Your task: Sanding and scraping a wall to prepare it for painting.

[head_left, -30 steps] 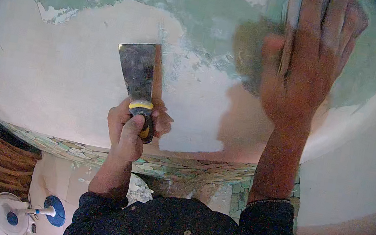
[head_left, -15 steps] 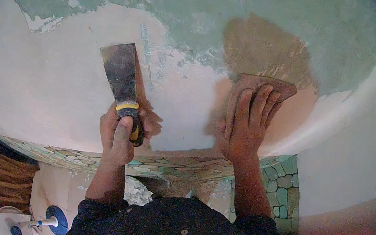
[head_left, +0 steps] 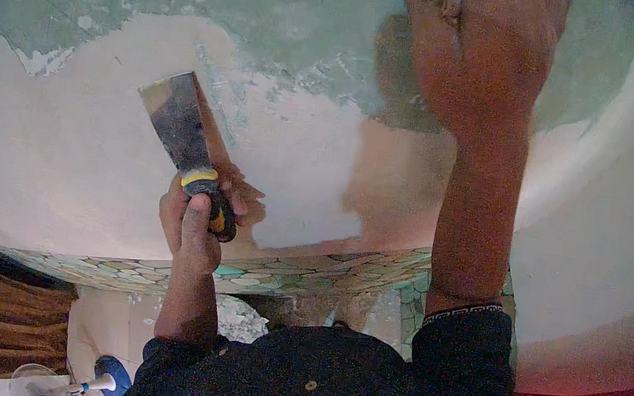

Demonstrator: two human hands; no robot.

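Scraper (head_left: 180, 126) left, right hand (head_left: 487, 59) stretched out!
Left hand's (head_left: 197, 237) fingers (head_left: 198, 210) wrap its handle (head_left: 219, 220), probably keeping the blade (head_left: 178, 118) clear; what the right grips, I can't tell.

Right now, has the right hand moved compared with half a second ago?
Yes: up the picture. Half a second ago the right hand was mostly below the wall's green area; now it is in front of that area.

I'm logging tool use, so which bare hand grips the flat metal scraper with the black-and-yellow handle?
The left hand, closed on the scraper; the right hand is higher, at the picture's top edge.
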